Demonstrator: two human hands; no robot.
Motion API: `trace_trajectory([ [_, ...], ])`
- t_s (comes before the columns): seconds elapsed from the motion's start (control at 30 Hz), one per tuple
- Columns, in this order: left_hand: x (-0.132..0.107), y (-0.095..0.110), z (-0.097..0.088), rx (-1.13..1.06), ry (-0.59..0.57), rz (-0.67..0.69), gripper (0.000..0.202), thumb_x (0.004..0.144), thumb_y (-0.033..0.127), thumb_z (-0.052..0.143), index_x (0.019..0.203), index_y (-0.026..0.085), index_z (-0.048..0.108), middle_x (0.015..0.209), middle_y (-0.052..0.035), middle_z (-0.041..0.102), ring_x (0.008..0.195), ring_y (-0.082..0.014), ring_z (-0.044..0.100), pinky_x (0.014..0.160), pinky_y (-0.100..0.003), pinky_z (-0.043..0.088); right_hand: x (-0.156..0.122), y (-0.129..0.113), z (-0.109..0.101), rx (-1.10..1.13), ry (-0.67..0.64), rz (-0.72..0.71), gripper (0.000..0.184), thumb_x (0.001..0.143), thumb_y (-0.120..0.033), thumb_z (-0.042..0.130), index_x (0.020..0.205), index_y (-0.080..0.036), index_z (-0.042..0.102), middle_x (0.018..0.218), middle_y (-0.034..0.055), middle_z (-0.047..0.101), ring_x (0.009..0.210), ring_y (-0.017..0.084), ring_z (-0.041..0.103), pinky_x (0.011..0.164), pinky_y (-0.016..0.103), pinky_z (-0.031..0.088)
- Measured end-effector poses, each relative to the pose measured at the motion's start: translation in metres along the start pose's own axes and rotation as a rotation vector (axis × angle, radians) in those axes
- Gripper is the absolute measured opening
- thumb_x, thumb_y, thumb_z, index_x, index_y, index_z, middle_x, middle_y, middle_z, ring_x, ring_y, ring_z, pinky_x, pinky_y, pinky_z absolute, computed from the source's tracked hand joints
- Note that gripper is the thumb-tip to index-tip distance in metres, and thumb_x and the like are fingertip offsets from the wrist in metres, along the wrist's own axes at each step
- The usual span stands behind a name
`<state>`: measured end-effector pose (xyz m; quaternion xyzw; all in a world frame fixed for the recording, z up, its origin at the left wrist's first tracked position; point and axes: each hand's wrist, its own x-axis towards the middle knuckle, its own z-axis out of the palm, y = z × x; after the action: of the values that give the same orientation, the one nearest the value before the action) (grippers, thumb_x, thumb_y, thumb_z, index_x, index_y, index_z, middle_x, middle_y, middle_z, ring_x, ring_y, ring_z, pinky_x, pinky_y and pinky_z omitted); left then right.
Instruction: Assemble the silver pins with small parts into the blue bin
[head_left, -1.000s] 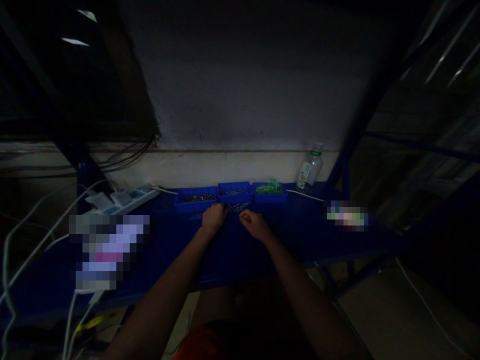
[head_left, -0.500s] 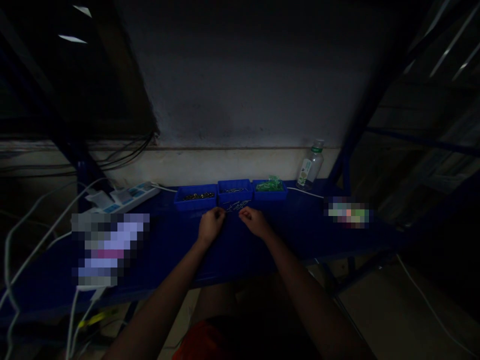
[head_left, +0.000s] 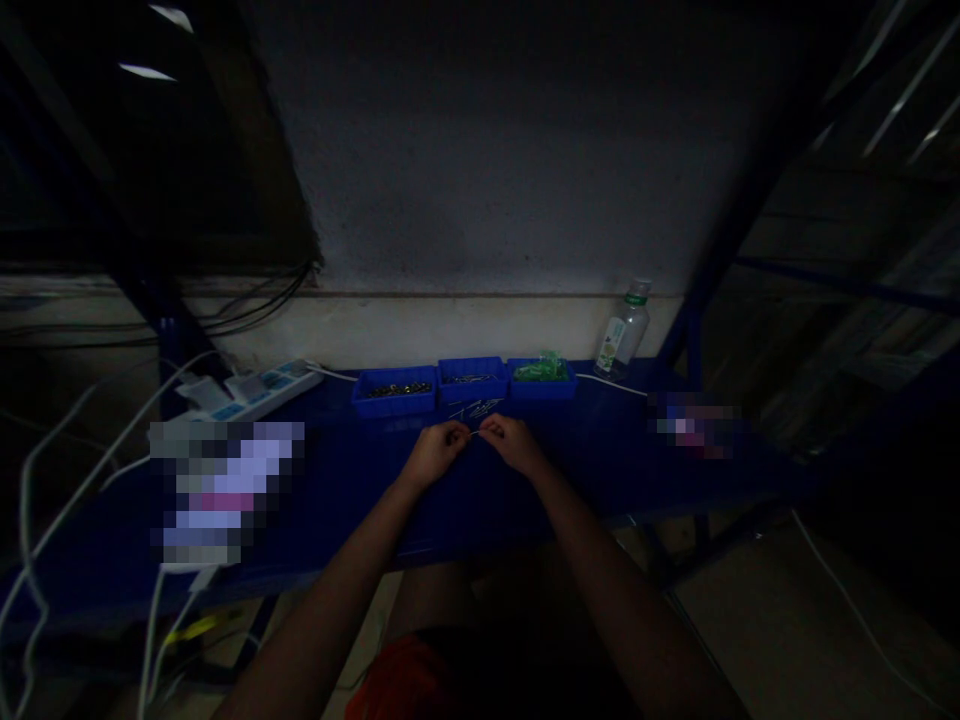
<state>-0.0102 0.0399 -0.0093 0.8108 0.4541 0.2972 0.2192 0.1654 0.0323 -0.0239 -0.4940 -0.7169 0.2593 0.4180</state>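
Note:
My left hand (head_left: pixel 437 452) and my right hand (head_left: pixel 512 443) are close together over the blue table, both with fingers pinched. Between their fingertips runs a thin, light-coloured pin (head_left: pixel 474 433); each hand appears to grip one end. Just beyond lie several loose thin metal pins (head_left: pixel 480 408) on the table. Behind them, a blue bin of small brassy parts (head_left: pixel 394 405) is at left, a blue bin of thin metal pieces (head_left: pixel 471 391) in the middle, and a blue bin with green plastic (head_left: pixel 541 391) at right. The dim light hides finer detail.
A power strip (head_left: pixel 259 393) with plugs and white cables lies on the left of the table (head_left: pixel 345 500), behind a blurred-out item (head_left: pixel 232 490). A clear bottle (head_left: pixel 622 335) stands at the back right, near another blurred-out item (head_left: pixel 694 425). A wall rises behind.
My left hand has moved right, toward my right hand, and the gap between them has narrowed. The thin pin now shows stretched between both sets of fingertips.

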Motion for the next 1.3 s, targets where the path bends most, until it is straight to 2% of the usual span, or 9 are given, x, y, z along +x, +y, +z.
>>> trace_trajectory([
  [0.1, 0.0, 0.0, 0.0, 0.134, 0.022, 0.047, 0.024, 0.077, 0.033, 0.047, 0.086, 0.019, 0.063, 0.085, -0.0034, 0.064, 0.081, -0.0162, 0.056, 0.078, -0.028, 0.04, 0.0, 0.0, 0.0, 0.02, 0.0, -0.01, 0.013, 0.077, -0.027, 0.052, 0.083, -0.018, 0.059, 0.076, 0.0008, 0.063, 0.07, 0.012, 0.058, 0.064, 0.022, 0.043],
  [0.2, 0.001, 0.0, 0.0, 0.173, 0.013, 0.067, 0.023, 0.077, 0.032, 0.047, 0.084, 0.019, 0.064, 0.086, -0.0039, 0.064, 0.083, -0.0166, 0.055, 0.082, -0.029, 0.038, 0.0, -0.001, -0.001, 0.036, 0.002, -0.024, 0.014, 0.078, -0.029, 0.051, 0.083, -0.018, 0.059, 0.076, 0.0006, 0.063, 0.071, 0.012, 0.058, 0.065, 0.022, 0.043],
  [0.3, 0.001, 0.0, -0.002, 0.124, 0.016, 0.051, 0.024, 0.078, 0.033, 0.046, 0.083, 0.018, 0.063, 0.086, -0.0041, 0.063, 0.083, -0.0165, 0.055, 0.08, -0.028, 0.04, 0.0, -0.001, -0.001, 0.032, -0.006, -0.033, 0.015, 0.079, -0.029, 0.051, 0.083, -0.018, 0.059, 0.076, 0.0002, 0.062, 0.07, 0.011, 0.057, 0.066, 0.022, 0.042],
  [0.47, 0.0, 0.005, -0.004, -0.026, 0.099, 0.038, 0.026, 0.08, 0.035, 0.043, 0.086, 0.016, 0.06, 0.086, -0.0044, 0.062, 0.078, -0.0149, 0.056, 0.073, -0.025, 0.042, 0.001, 0.0, -0.001, -0.067, 0.027, -0.084, 0.011, 0.077, -0.026, 0.054, 0.08, -0.019, 0.061, 0.079, 0.001, 0.058, 0.072, 0.011, 0.053, 0.068, 0.023, 0.04],
  [0.7, -0.001, 0.009, -0.002, -0.089, 0.043, 0.069, 0.025, 0.073, 0.037, 0.053, 0.086, 0.016, 0.058, 0.081, -0.0028, 0.06, 0.075, -0.0139, 0.053, 0.069, -0.024, 0.043, 0.002, 0.001, 0.0, -0.127, -0.012, -0.086, 0.012, 0.079, -0.026, 0.053, 0.08, -0.02, 0.063, 0.077, 0.0008, 0.055, 0.071, 0.011, 0.05, 0.067, 0.022, 0.038],
  [0.83, -0.001, 0.009, -0.003, -0.09, 0.045, 0.1, 0.019, 0.076, 0.032, 0.049, 0.082, 0.016, 0.058, 0.08, -0.0026, 0.059, 0.074, -0.0133, 0.054, 0.069, -0.024, 0.042, 0.001, 0.001, 0.001, -0.147, -0.047, -0.132, 0.013, 0.078, -0.027, 0.053, 0.081, -0.02, 0.064, 0.075, 0.0002, 0.056, 0.069, 0.01, 0.051, 0.065, 0.022, 0.037],
  [1.1, -0.003, 0.008, -0.003, -0.124, 0.089, 0.006, 0.017, 0.074, 0.025, 0.047, 0.086, 0.016, 0.054, 0.077, 0.0, 0.059, 0.07, -0.0122, 0.054, 0.067, -0.023, 0.043, 0.0, -0.003, 0.001, -0.006, -0.021, -0.084, 0.021, 0.081, -0.033, 0.047, 0.086, -0.019, 0.062, 0.082, 0.0008, 0.063, 0.075, 0.012, 0.056, 0.069, 0.023, 0.041],
  [1.2, -0.001, 0.006, -0.002, -0.122, 0.033, 0.044, 0.02, 0.075, 0.027, 0.047, 0.087, 0.015, 0.058, 0.079, -0.0019, 0.061, 0.073, -0.0135, 0.055, 0.07, -0.024, 0.043, -0.001, -0.005, 0.0, 0.02, -0.005, -0.063, 0.025, 0.081, -0.037, 0.045, 0.086, -0.018, 0.061, 0.081, 0.0004, 0.064, 0.073, 0.012, 0.057, 0.068, 0.022, 0.042],
  [1.3, 0.0, 0.004, -0.002, -0.099, 0.027, 0.093, 0.022, 0.077, 0.03, 0.047, 0.087, 0.016, 0.061, 0.085, -0.0039, 0.062, 0.078, -0.0148, 0.056, 0.073, -0.025, 0.043, -0.002, -0.005, -0.001, 0.021, -0.022, -0.058, 0.024, 0.08, -0.036, 0.046, 0.084, -0.018, 0.062, 0.079, 0.0004, 0.064, 0.071, 0.012, 0.057, 0.066, 0.022, 0.042],
])
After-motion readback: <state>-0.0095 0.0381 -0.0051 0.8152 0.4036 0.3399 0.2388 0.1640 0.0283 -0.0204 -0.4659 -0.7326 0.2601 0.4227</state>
